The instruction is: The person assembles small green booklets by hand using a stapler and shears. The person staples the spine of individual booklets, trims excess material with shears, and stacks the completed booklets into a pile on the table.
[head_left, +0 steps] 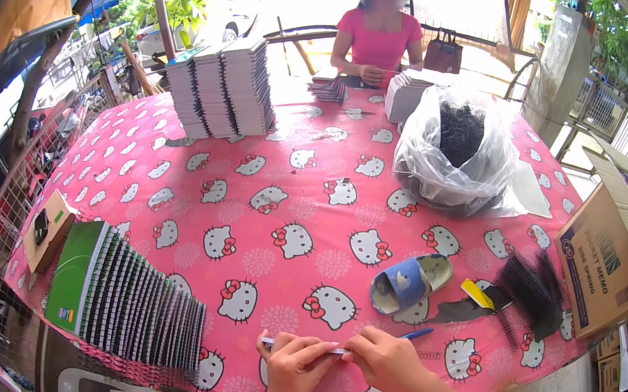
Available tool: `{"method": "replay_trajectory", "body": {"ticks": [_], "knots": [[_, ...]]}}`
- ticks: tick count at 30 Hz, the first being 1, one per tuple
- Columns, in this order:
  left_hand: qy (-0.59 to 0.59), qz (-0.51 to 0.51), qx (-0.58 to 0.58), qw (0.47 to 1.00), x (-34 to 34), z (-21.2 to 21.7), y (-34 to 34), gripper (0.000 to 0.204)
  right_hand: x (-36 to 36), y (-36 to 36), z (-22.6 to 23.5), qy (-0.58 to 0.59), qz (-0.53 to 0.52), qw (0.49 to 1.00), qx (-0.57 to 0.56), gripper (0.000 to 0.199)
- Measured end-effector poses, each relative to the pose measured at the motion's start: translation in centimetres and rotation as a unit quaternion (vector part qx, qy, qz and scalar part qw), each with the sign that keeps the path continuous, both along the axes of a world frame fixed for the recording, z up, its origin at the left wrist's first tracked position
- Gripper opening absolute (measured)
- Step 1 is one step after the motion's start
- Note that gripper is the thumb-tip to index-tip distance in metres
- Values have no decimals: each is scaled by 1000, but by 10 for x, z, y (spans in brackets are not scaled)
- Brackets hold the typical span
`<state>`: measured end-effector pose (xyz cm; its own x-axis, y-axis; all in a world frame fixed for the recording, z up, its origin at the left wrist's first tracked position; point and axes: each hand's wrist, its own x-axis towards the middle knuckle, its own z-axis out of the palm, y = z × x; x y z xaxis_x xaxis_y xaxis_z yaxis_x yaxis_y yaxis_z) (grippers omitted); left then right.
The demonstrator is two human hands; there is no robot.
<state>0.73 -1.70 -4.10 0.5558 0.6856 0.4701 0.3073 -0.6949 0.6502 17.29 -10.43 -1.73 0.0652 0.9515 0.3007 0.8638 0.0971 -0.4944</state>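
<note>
Left hand [297, 365] and right hand [384, 361] pinch a thin pale item [268, 341], maybe a small notebook edge-on, nearer the wearer than the blue slipper [402, 280]; likely light, bendy, best held at both ends.

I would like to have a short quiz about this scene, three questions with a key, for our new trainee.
1. What do the left hand and right hand hold? A: a blue slipper. B: a thin pale item. C: a cardboard box.
2. True or false: the green-covered notebook lies to the right of both hands.
3. What colour is the material inside the plastic bag?

Key:
1. B.
2. False; the green-covered notebook lies to their left.
3. Black; the black material shows through the bag's open top.
</note>
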Motion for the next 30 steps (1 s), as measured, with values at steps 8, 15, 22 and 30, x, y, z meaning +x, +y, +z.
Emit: {"method": "replay_trajectory", "body": {"ticks": [8,15,22,30], "knots": [[37,22,-22,999,-3,5,-2,46,-9,2,9,24,-18,999,29,22],[18,13,-24,999,-6,-4,0,39,18,5,2,28,-19,993,-114,28],[-12,6,55,998,-1,-11,5,33,177,11,-35,-78,-91,993,19,58],[-26,23,28,999,-5,-13,7,34,121,23,-55,350,108,930,22,32]]}}
